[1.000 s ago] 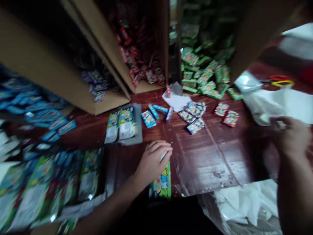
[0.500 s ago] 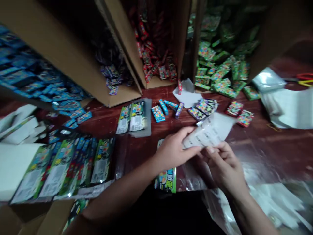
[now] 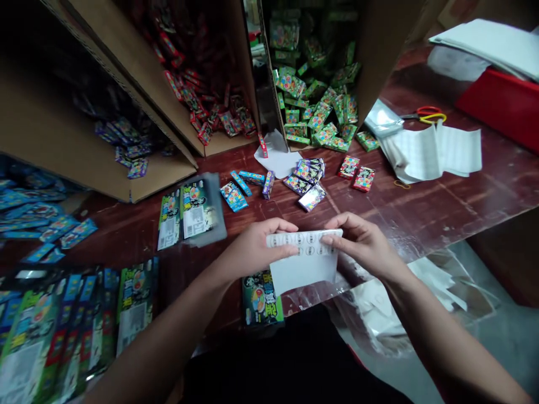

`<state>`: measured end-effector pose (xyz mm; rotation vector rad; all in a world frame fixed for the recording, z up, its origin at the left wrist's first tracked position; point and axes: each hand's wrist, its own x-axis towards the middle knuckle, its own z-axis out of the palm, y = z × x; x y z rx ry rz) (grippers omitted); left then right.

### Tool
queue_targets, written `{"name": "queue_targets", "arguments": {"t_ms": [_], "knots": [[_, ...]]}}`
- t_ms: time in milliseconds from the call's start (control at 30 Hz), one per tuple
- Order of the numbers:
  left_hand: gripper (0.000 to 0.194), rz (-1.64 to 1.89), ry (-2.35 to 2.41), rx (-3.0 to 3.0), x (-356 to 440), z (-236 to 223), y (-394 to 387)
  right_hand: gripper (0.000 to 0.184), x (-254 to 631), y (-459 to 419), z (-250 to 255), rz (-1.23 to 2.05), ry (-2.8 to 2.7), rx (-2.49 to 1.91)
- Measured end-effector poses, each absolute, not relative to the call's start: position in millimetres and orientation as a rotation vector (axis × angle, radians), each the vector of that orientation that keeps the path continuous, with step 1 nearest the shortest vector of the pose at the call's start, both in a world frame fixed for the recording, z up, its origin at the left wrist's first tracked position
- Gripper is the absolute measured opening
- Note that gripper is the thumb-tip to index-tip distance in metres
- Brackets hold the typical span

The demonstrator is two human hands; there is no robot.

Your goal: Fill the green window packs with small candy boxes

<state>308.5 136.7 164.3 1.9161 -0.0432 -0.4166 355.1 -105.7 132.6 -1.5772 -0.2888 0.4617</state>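
A white sheet of round printed stickers [image 3: 304,272] is held up over the table edge, two rows of printed circles along its upper part. My left hand [image 3: 256,252] pinches its left end between thumb and fingers. On the opposite end, my right hand [image 3: 362,241] has its thumb over the printed rows and fingers behind. Partly behind the sheet lies a green and black printed packet [image 3: 259,303]. Small purple boxes [image 3: 309,174], blue boxes [image 3: 234,195] and two red boxes [image 3: 364,178] lie beyond my hands.
Cardboard cartons hold red boxes [image 3: 227,120], green boxes [image 3: 320,120] and purple boxes [image 3: 130,140]. Flat printed packets [image 3: 193,207] lie left of centre, with filled packets [image 3: 84,314] nearer me. Scissors [image 3: 432,114] and paper sheets [image 3: 421,151] are at right. A plastic bag [image 3: 379,320] hangs below the edge.
The sheet was tilted and folded over in my hands; now it hangs facing me, gripped at both ends. My right hand has moved up along it. The view has swung right.
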Motion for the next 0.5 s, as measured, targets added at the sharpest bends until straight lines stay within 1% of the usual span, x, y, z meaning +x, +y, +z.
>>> {"name": "queue_targets", "arguments": {"t_ms": [100, 167, 267, 367, 500], "knots": [[0.035, -0.376, 0.054, 1.818, 309, 153, 137, 0.032, 350, -109, 121, 0.531, -0.195, -1.485], [0.034, -0.366, 0.083, 1.773, 309, 147, 133, 0.027, 348, -113, 115, 0.553, -0.166, -1.472], [0.033, -0.4, 0.169, 1.596, 312, 138, 124, 0.022, 348, -120, 111, 0.5, -0.149, -1.456], [0.03, -0.376, 0.268, 1.447, 314, 129, 115, 0.022, 349, -124, 110, 0.48, -0.122, -1.43], [0.026, -0.315, 0.301, 1.487, 318, 125, 108, 0.024, 350, -123, 105, 0.42, -0.065, -1.462]]}}
